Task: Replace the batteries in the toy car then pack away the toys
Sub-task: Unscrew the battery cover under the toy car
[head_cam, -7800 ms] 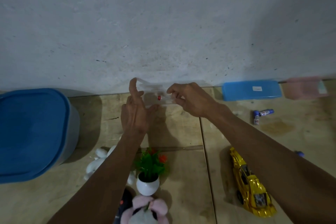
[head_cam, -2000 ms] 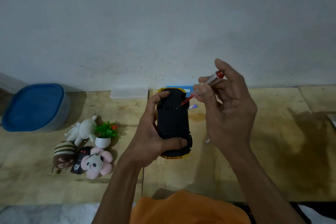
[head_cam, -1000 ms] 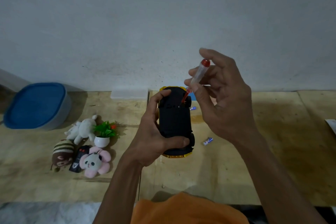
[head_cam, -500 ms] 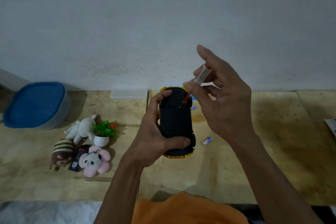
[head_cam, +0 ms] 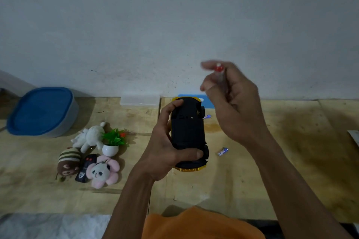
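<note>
My left hand [head_cam: 165,147] grips the yellow toy car [head_cam: 187,132], held upside down so its black underside faces me. My right hand [head_cam: 233,103] is lifted above and right of the car and holds a small screwdriver [head_cam: 220,75] with a clear handle and red cap; its tip is hidden by my fingers and the hand is motion-blurred. One blue and white battery [head_cam: 222,151] lies on the wooden floor right of the car. Another battery [head_cam: 207,116] shows beside the car's far wheel.
A blue-lidded grey tub [head_cam: 41,111] stands at the left by the wall. Plush toys [head_cam: 88,138], a potted fake plant [head_cam: 112,142], a pink panda plush [head_cam: 102,170] and a black remote [head_cam: 85,167] lie left of the car. A clear box [head_cam: 139,100] and blue case [head_cam: 208,101] sit against the wall.
My right hand has lifted the screwdriver off the car's underside and moved up and right. The left hand keeps holding the car in the same place.
</note>
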